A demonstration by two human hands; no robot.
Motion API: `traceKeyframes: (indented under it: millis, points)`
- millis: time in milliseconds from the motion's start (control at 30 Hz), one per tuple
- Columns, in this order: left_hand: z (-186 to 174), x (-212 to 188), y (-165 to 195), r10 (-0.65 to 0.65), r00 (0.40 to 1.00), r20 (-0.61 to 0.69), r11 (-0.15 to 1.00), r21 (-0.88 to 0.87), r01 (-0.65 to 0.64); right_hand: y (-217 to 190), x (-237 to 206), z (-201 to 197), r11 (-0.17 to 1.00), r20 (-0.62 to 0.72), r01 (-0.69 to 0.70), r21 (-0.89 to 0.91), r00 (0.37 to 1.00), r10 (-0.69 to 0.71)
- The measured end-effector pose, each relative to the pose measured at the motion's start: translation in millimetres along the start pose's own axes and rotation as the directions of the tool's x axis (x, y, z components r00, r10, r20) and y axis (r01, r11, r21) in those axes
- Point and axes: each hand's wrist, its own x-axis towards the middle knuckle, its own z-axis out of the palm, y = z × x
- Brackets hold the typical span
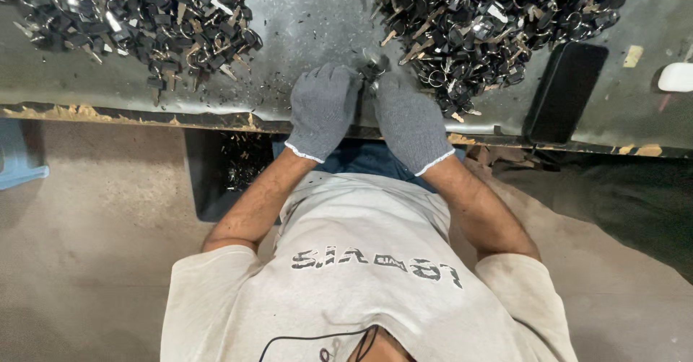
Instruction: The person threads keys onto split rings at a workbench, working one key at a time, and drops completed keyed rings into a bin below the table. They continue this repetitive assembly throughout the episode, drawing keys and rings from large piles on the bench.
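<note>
Both gloved hands meet at the bench edge: left hand (323, 109) and right hand (410, 122) pinch a small key w/ ring (374, 69) between fingertips, grip closed on it, though exactly which fingers clamp it is hard to see. Just beyond sits the right key pile (491, 23); a second pile (144, 15) lies well apart, left. Black phone (567, 91) rests near the edge. Risk: gloves dull feel, so the key could slip into the bin (216, 178) below.

A worn grey metal bench (310, 23) crosses the upper frame, its front edge chipped and rusty. Below lies a dusty concrete floor (86, 261). A pale blue object (18, 153) sits at far left.
</note>
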Motion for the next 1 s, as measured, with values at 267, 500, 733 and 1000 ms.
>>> traceKeyframes:
  millis: [267, 500, 733, 1000]
  points:
    - [5, 0, -3, 0.006, 0.998, 0.069, 1.000, -0.014, -0.005, -1, 18, 1, 0.996, -0.027, 0.001, -0.089, 1.000, -0.004]
    - [5, 0, -1, 0.018, 0.998, 0.052, 1.000, 0.015, -0.018, 5, 21, -7, 0.987, 0.140, -0.126, 0.102, 0.984, 0.111]
    - [-23, 10, 11, -0.194, 0.888, 0.416, 0.980, 0.118, 0.159, 4, 20, -13, 0.966, 0.167, -0.173, 0.190, 0.976, 0.142]
    - [-42, 53, -15, 0.379, 0.924, 0.038, 0.925, -0.019, -0.379, -22, 15, -26, 0.981, -0.145, 0.182, -0.063, 0.971, -0.189]
